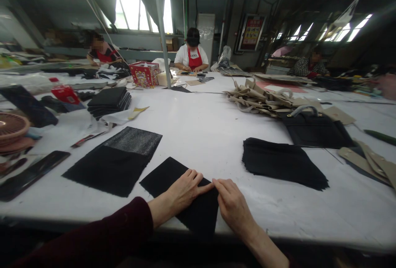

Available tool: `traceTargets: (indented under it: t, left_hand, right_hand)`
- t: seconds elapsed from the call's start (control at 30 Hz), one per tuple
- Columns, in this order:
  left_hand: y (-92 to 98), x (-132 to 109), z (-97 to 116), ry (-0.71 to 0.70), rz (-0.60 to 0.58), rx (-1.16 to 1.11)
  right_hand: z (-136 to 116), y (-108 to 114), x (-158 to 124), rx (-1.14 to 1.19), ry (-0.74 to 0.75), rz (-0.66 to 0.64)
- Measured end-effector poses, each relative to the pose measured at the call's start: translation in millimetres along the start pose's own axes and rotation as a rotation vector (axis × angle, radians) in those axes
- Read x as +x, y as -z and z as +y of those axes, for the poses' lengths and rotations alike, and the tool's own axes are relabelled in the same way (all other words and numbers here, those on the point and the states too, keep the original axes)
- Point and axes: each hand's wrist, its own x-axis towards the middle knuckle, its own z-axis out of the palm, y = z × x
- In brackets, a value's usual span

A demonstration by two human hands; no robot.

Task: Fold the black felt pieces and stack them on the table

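Observation:
A black cloth piece [198, 210] lies at the table's front edge, its near end reaching the edge. My left hand [188, 187] rests on it with the index finger stretched toward its right corner. At that corner my right hand [230, 200] has its fingers closed together on the cloth's edge, the fingertips touching my left index finger. To the left lies another black cloth piece [108, 165] with a grey speckled patch [136, 140] at its far end. A stack of black cloth [281, 163] sits to the right.
On the white table [198, 123] are a folded black stack [109, 99], a phone [34, 173], a pink fan [12, 128], a black bag [318, 130] and beige strips [262, 99]. A pole [162, 33] stands beyond. Three people sit farther back.

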Motion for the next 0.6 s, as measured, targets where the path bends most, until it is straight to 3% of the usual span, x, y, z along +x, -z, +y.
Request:
traceTargets:
  t: [0.1, 0.33, 0.6]
  left_hand:
    - [0.1, -2.0, -2.9, -0.003, -0.009, -0.047]
    - [-3.1, -11.5, -12.8, 0.086, 0.013, -0.177]
    - [-2.2, -4.8, -4.9, 0.042, 0.019, -0.086]
  right_hand:
    - [-1.8, -7.8, -5.0, -0.125, 0.02, -0.061]
    - [-4.4, -17.0, -3.7, -0.283, -0.005, -0.068]
    - [-21.2, -31.0, 13.8, -0.5, -0.034, -0.084]
